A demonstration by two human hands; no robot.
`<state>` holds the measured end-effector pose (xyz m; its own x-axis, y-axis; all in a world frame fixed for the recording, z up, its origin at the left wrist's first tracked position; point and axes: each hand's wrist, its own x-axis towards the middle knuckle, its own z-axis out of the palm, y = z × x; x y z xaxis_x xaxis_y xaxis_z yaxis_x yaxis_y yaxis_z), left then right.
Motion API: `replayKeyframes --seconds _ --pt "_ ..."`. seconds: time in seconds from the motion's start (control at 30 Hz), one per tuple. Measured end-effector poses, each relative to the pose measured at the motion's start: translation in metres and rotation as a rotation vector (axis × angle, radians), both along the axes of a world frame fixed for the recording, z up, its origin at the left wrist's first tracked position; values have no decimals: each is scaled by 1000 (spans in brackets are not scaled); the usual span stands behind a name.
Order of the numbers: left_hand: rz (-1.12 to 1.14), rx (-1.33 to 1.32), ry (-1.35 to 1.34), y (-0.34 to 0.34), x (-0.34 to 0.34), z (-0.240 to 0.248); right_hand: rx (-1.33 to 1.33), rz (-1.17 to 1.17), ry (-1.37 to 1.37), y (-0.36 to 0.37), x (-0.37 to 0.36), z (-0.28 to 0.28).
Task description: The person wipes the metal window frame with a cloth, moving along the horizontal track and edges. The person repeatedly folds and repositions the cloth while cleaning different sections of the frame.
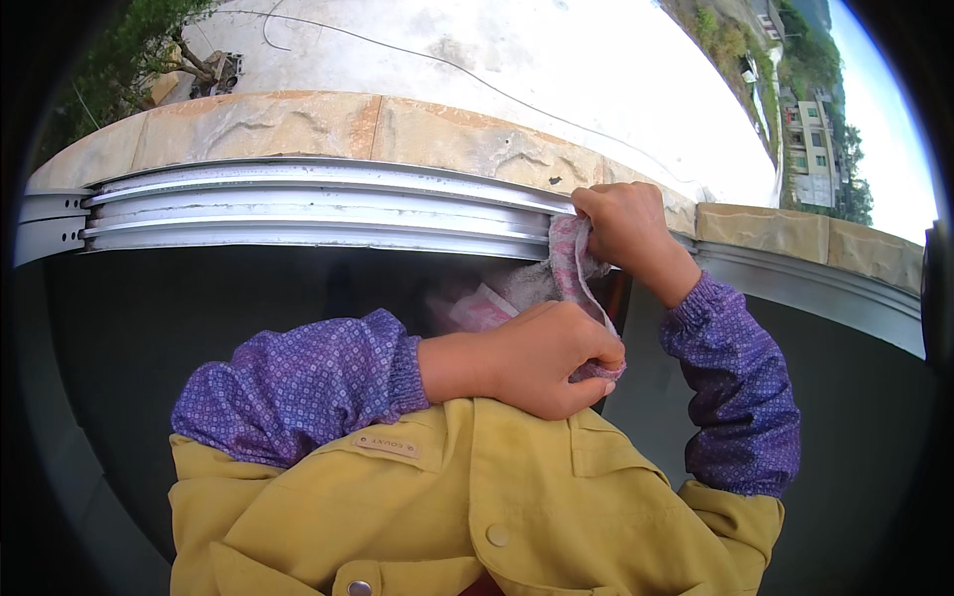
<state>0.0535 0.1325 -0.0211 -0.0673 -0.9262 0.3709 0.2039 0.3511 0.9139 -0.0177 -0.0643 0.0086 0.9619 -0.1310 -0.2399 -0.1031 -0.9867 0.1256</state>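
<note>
A grey-and-pink cloth (564, 266) hangs between my two hands, just inside a metal window track. My right hand (631, 226) reaches to the track's right part, fingers closed on the cloth's upper end and pressed against the rail. Lower down, in front of my chest, my left hand (542, 360) is closed around the cloth's other end. Part of the cloth droops behind the left hand and looks blurred. The silvery window track (328, 204) has several parallel grooves with dark specks of dirt in them.
Beyond the track runs a rough tan stone ledge (268, 129). Outside lie pale concrete ground (477, 50) with a thin cable (427, 58), a tree (129, 60) at the far left and a building (813, 149) at the right. A dark wall lies below the track.
</note>
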Motion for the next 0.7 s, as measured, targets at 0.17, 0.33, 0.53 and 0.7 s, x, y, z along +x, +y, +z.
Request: replayKeyframes --seconds 0.17,0.33,0.53,0.7 --pt "63 40 20 14 14 -3 -65 134 66 -10 -10 4" --pt "106 0 12 24 25 -9 136 238 -106 36 38 -5" --pt "106 -88 10 21 18 -12 91 149 -125 34 36 -8" --pt "104 -37 23 26 17 -8 53 144 -80 25 19 -3"
